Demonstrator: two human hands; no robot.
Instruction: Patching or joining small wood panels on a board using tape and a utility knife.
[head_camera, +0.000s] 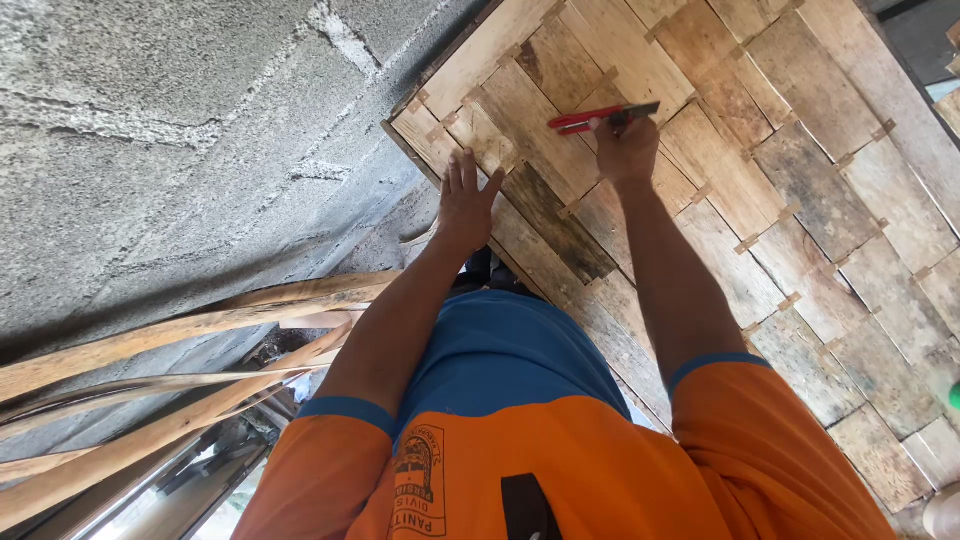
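You are partway through working on the woven panel (700, 190), a sheet of broad flat strips plaited over and under one another, and the step in hand looks like trimming or prising at one strip with the red-handled tool (598, 118). Your right hand (627, 148) has its fingers clamped around that tool, which lies crosswise just above your knuckles with its dark metal end pointing away to the right of them. Your left hand (466, 205) lies flat on the panel near its corner, fingers apart and spread, pressing the weave down; it holds nothing. The panel itself sits directly under both sets of fingers and runs on well beyond them, up and to the right. As a judgement, the next move calls for keeping the flat hand firm so the strips do not shift while the tool end is worked into the seam just ahead of your right fingers. Counting: one tool, one woven panel, two hands at work. Off to the left of your left fingers, well apart, lean several long bamboo slats (190, 335), at least four, against a grey block wall (150, 130); their exact number is hard to tell where they overlap.
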